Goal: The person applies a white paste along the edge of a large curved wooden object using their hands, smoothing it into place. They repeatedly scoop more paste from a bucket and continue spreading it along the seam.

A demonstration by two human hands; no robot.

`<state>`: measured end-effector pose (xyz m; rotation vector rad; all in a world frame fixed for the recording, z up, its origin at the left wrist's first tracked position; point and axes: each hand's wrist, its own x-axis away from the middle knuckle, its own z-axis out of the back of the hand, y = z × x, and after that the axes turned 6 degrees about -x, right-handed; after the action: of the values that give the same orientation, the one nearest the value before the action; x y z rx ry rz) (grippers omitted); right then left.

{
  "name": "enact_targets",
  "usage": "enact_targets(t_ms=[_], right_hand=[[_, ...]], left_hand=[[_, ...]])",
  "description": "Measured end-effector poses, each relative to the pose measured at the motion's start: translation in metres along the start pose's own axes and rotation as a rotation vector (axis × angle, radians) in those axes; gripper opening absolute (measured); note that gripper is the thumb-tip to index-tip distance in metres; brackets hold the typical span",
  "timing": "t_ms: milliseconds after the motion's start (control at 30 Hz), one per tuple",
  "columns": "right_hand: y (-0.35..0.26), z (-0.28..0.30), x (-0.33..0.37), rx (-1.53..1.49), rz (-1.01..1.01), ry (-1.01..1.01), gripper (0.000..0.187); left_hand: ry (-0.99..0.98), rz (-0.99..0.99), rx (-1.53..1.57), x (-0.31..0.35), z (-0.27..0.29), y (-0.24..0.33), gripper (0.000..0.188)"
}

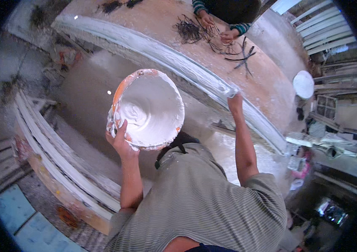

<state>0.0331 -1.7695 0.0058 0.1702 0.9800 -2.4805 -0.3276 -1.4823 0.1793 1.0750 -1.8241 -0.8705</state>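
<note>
My left hand (123,143) grips the rim of an orange bucket (121,90), tilted so its mouth faces me. Wet white plaster (135,113) coats the bucket's walls and lies swirled at the bottom. With my arm stretched out, my right hand (236,103) is closed at a long white moulding (178,61) along the near edge of a table. White wet material covers its fingertips, and whatever they hold is hidden.
Across the orange-brown table (153,21), a co-worker's hands (205,19) in striped sleeves handle dark strands (188,29). Long white strips (65,153) lie on a bench at left. A white round container (303,84) stands beyond the table's right end.
</note>
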Motion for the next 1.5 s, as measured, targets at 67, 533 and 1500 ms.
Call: enact_targets(t_ms=[67,533,1500], right_hand=[[-0.026,0.022,0.005,-0.045,-0.053,-0.034,0.019],[0.029,0.140,0.012,-0.578,-0.283,-0.131,0.019],[0.233,0.403,0.035,-0.427,-0.096,-1.064,0.027]], left_hand=[[0.021,-0.044,0.016,0.036,-0.005,-0.008,0.045],[-0.016,-0.046,0.012,0.196,-0.070,-0.049,0.033],[-0.019,-0.503,-0.229,0.443,-0.351,-0.285,0.023]])
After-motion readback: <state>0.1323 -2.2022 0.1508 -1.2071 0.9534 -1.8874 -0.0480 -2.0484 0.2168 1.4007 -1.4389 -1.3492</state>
